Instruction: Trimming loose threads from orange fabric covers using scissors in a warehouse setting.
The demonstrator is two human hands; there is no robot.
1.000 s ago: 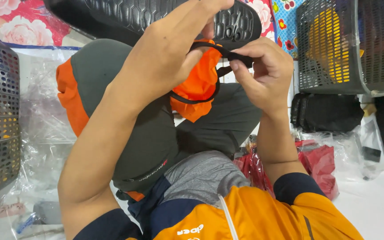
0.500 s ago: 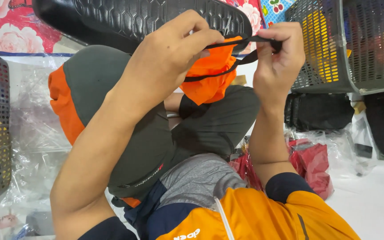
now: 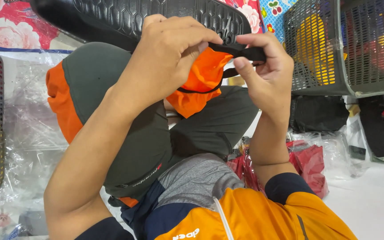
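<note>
Left hand (image 3: 174,58) closed on orange fabric piece (image 3: 201,84), pinching black strap (image 3: 241,51) at its top edge; right hand (image 3: 263,71) grips strap's other end — both held up before black shoe sole (image 3: 156,18). Grey crate (image 3: 343,44) just right. Risk — strap could slip from pinch if pulled unevenly, fabric bunching

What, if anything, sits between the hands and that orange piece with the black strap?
Nothing visible: the left hand grips the orange fabric piece directly, and the right hand pinches its black strap.
</note>
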